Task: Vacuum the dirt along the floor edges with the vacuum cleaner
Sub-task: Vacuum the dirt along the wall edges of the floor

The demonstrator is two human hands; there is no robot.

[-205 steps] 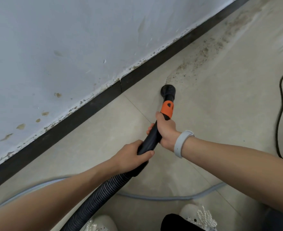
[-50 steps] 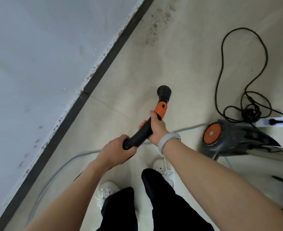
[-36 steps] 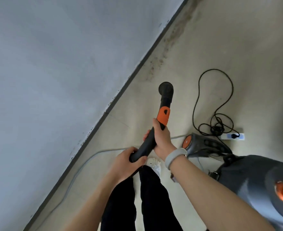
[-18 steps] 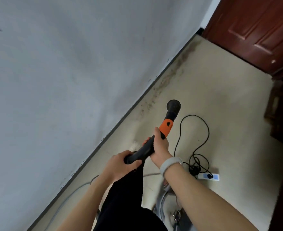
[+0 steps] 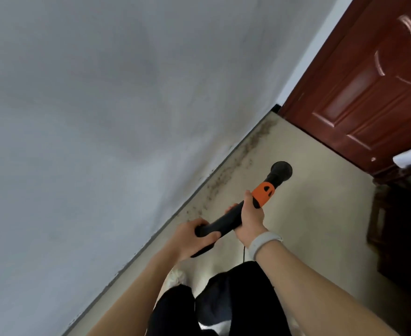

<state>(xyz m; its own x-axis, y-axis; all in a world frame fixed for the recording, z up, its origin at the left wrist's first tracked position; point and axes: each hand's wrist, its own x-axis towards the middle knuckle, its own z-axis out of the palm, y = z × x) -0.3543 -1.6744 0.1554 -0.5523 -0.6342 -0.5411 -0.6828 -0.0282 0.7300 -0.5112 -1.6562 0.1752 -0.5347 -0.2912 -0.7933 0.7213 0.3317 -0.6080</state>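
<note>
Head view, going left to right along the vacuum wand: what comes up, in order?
left hand → right hand → orange collar → round black nozzle → dark red door

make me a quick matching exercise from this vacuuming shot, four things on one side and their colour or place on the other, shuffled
Things:
1. collar on the vacuum wand
2. door
3. dirt
4. wristband

Descriptions:
A. dark red, at the far end of the wall
B. orange, just ahead of the right hand
C. pale grey, on the right wrist
D. brown specks on the floor along the wall's foot

Pairs: 1-B, 2-A, 3-D, 4-C
</note>
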